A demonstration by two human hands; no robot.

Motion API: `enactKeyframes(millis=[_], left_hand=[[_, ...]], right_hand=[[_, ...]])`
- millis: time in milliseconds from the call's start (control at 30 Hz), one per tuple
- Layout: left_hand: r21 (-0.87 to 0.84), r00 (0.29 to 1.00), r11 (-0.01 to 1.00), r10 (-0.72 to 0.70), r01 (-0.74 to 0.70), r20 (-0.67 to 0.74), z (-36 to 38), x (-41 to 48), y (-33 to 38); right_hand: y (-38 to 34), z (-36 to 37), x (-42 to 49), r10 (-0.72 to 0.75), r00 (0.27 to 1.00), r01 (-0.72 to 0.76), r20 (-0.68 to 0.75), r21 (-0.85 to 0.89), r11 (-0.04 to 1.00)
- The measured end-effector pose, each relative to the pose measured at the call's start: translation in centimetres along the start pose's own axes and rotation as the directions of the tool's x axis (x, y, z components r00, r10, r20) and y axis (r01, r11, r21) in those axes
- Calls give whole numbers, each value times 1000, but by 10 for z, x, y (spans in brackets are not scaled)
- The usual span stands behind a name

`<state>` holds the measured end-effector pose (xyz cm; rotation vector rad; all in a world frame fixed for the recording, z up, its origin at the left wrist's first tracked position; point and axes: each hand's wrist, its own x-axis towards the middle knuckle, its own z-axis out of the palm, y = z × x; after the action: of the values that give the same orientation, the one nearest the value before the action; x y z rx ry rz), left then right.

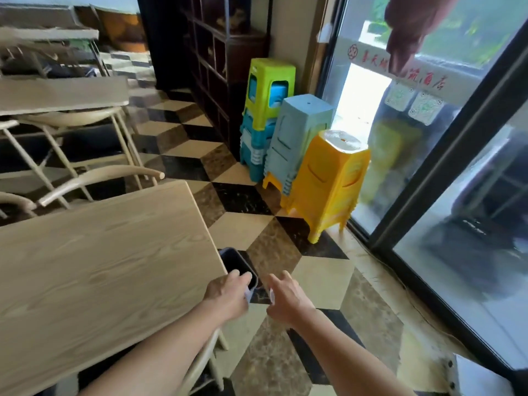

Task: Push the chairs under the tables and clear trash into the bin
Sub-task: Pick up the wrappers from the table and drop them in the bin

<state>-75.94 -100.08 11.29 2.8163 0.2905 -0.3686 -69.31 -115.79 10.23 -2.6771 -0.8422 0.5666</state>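
A dark grey bin (235,262) stands on the floor at the corner of the light wooden table (100,267). My left hand (228,292) is over the bin's near rim, fingers closed on a pale scrap of tissue (248,295). My right hand (287,297) hovers just right of the bin with fingers spread; a small white scrap (272,295) shows at its palm, and whether it is held is unclear. A cream chair (204,364) sits tucked under the table's near edge, mostly hidden by my left arm. More cream chairs (97,178) stand between this table and the far one.
Stacks of plastic stools, green and teal (267,110), grey-blue (300,130) and yellow (328,184), line the wall by the glass sliding door (445,178). A dark wooden shelf (217,61) stands behind them. A second table (63,94) is at far left. Checkered tile floor (285,247) runs between.
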Motion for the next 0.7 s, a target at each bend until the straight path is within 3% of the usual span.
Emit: enactKeyframes(millis=[267,467,700], left_hand=[[22,1000,1000,5,-5,-18,14,80,63],[16,996,996,-87,86,23,14,154,32],[-193,966,949,-257,250,-12,18,263,-15]], right_hand=[[120,-48,31,51,998,-52,-22,-22,998],[134,-54,110,19,999,-17,50,-31,999],[141,-53,237,6,985,16,171,-124,992]])
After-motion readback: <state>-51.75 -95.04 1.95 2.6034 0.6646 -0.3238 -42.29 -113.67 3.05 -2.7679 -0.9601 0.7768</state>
